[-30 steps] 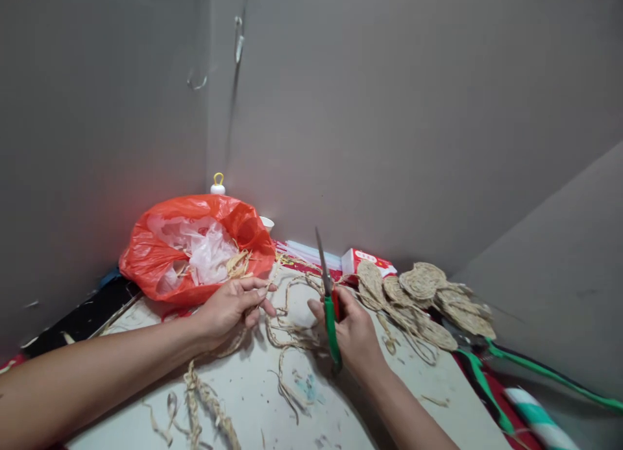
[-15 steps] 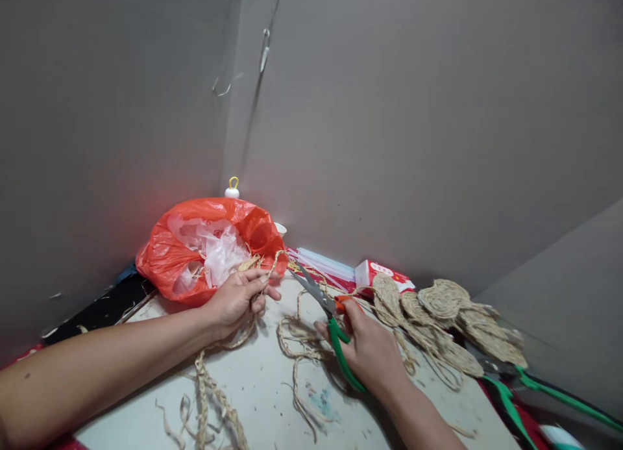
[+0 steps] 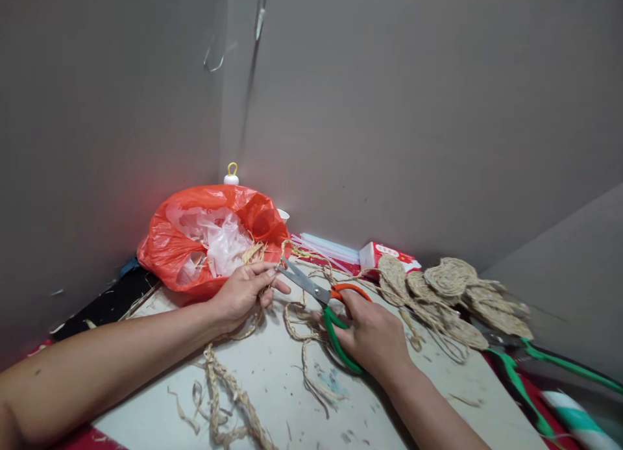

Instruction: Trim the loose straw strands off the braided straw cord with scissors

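My left hand (image 3: 248,294) pinches a thin braided straw cord (image 3: 286,246) between thumb and forefinger, the other fingers loosely curled. A short end of the cord stands up past the fingertips, and the rest trails under the hand to the table. In my right hand (image 3: 372,333) are scissors (image 3: 316,291) with one green and one orange handle. Their blades are slightly parted and point left, the tips at the cord by my left fingertips. A thicker straw braid (image 3: 238,391) lies on the table below my left forearm. More loose cord (image 3: 296,336) lies between the hands.
A red plastic bag (image 3: 165,236) holding white plastic and straw scraps stands at the back left. Coiled straw pieces (image 3: 450,278) lie at the right, beside a red and white packet (image 3: 389,258). Green-handled shears (image 3: 516,382) rest at the right edge. Grey walls enclose the white table (image 3: 272,398).
The scissors have swung from pointing upward to pointing left, and their tips have come to the cord at my left fingertips. My left hand keeps its pinch. The camera view has shifted slightly.
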Action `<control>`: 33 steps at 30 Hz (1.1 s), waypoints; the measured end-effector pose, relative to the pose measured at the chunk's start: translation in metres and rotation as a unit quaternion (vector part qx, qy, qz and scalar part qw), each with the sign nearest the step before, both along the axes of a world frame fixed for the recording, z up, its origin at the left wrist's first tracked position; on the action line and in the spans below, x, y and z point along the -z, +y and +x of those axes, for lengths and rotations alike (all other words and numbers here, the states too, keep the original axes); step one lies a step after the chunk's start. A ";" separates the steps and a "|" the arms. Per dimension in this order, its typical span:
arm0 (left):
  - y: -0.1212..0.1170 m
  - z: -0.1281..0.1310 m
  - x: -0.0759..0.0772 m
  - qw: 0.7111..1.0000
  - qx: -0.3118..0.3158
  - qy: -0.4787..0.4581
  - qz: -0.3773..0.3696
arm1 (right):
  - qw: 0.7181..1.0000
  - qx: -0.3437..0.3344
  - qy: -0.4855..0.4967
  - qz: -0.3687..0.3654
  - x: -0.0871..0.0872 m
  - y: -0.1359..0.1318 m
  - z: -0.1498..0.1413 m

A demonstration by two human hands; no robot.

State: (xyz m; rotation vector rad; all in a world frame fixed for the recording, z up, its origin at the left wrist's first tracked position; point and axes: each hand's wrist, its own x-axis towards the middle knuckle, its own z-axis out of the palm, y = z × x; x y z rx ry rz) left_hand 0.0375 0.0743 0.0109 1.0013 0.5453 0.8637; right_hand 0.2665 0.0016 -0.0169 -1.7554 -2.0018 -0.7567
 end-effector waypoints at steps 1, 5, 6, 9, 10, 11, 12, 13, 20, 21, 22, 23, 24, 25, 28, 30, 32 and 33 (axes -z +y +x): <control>0.000 0.000 0.001 1.000 0.002 0.001 0.003 | 1.000 0.002 -0.001 0.000 0.000 0.000 0.000; 0.000 0.001 0.003 1.000 0.002 0.011 0.020 | 1.000 0.007 -0.001 -0.011 0.002 0.001 -0.001; -0.001 0.001 0.003 0.999 -0.001 0.017 0.028 | 1.000 0.008 0.002 -0.014 0.003 0.001 0.000; -0.001 0.002 0.002 0.998 -0.015 0.039 0.051 | 1.000 0.009 0.009 -0.013 0.006 0.001 0.000; -0.001 0.002 0.001 0.997 -0.020 0.045 0.056 | 1.000 0.010 0.008 -0.012 0.006 0.001 0.001; -0.001 0.002 0.001 0.997 -0.022 0.049 0.059 | 1.000 0.010 0.007 -0.011 0.007 0.001 0.001; -0.002 0.002 0.001 0.996 -0.024 0.053 0.061 | 1.000 0.010 0.006 -0.010 0.007 0.001 0.001; -0.002 0.001 0.001 0.996 -0.025 0.055 0.060 | 1.000 0.012 0.006 -0.010 0.007 0.001 0.001; 0.001 0.001 0.005 0.998 -0.027 0.047 0.043 | 0.999 0.019 -0.004 -0.028 0.003 -0.001 0.001; 0.002 0.001 0.006 0.998 -0.025 0.045 0.041 | 1.000 0.017 -0.007 -0.026 0.003 -0.001 0.001; 0.002 0.001 0.006 0.998 -0.025 0.043 0.040 | 1.000 0.014 -0.009 -0.024 0.004 -0.001 0.002; 0.003 0.001 0.006 0.998 -0.025 0.043 0.040 | 1.000 0.014 -0.011 -0.022 0.004 -0.001 0.002; 0.003 0.001 0.006 0.998 -0.027 0.044 0.041 | 1.000 0.016 -0.012 -0.023 0.004 -0.001 0.003; 0.003 0.001 0.006 0.998 -0.028 0.046 0.043 | 0.999 0.017 -0.012 -0.025 0.005 -0.001 0.004; 0.003 0.000 0.006 0.997 -0.034 0.051 0.047 | 0.999 0.023 -0.007 -0.030 0.006 0.000 0.004; 0.002 0.000 0.005 0.997 -0.034 0.048 0.044 | 0.999 0.021 0.008 -0.024 0.007 0.001 0.004; 0.002 0.000 0.004 0.998 -0.033 0.042 0.040 | 0.999 0.016 0.039 -0.024 0.007 0.001 0.003; 0.002 0.000 0.003 0.998 -0.035 0.040 0.040 | 0.998 0.013 0.063 -0.028 0.007 0.001 0.003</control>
